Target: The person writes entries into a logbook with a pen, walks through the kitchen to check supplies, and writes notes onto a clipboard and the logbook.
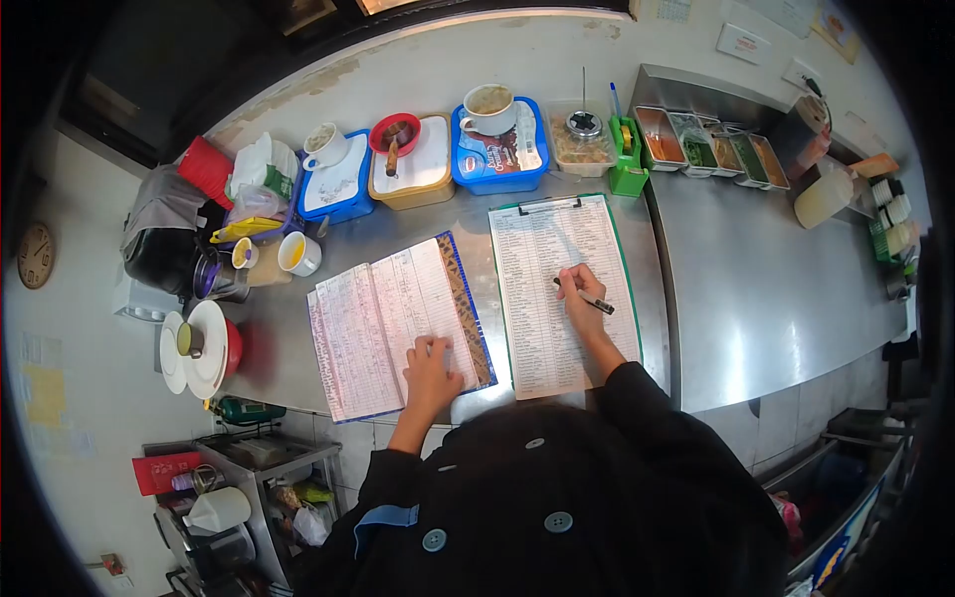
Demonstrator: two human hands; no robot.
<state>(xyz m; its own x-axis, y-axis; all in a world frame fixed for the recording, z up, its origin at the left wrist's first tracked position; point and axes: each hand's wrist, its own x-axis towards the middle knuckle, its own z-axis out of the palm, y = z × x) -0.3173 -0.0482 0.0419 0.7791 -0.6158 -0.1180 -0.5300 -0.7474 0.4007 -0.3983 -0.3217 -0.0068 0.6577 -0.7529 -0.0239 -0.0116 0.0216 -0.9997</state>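
My left hand [431, 374] rests on the right-hand page of an open ledger notebook [348, 328], its fingers apart and holding nothing. Handwritten rows and columns fill the notebook's pages, too small to read. My right hand [580, 298] is closed around a black pen [599, 299], over a clipboard [638, 316] to the right of the notebook. Clipped to the board is a printed list [527, 298] with rows of text. The pen's tip is near the middle of that sheet; I cannot tell if it touches the paper.
Along the wall stand a blue ice cream tub [500, 177] with a cup [488, 107] on it, more lidded tubs, and a green dispenser [627, 174]. White lids [206, 348] lie at the left. Metal food trays [660, 139] and a squeeze bottle [824, 199] are at the right.
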